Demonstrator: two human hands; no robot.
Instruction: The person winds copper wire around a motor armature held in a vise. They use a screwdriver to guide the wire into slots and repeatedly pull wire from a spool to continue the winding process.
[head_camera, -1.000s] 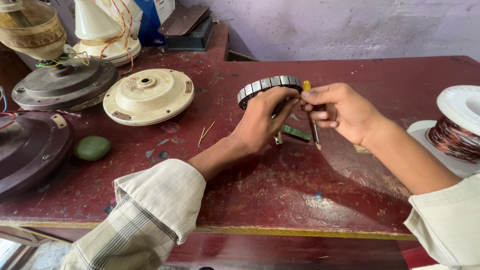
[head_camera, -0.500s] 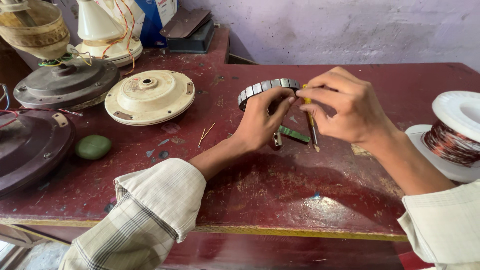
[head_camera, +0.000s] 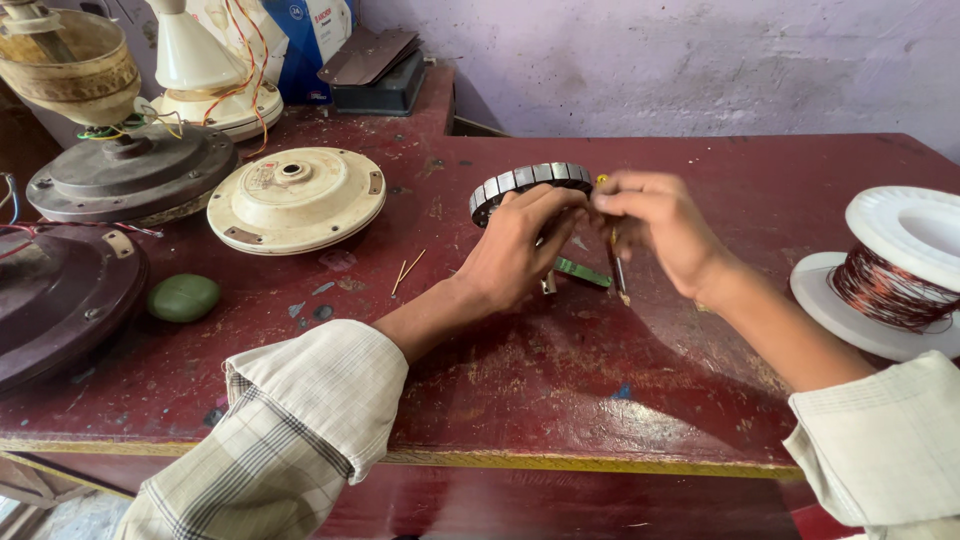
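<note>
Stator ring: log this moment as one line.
left hand: holds stator ring tilted on red table | right hand: pinches screwdriver beside ring | copper wire spool: far right

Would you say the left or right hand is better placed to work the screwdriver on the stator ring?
Right, probably. The right hand already pinches the screwdriver beside the stator ring, while the left hand is occupied gripping the ring on the table.

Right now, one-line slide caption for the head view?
Left hand steadies a ring-shaped stator core on a red table; right hand pinches a thin tool beside it.
</note>
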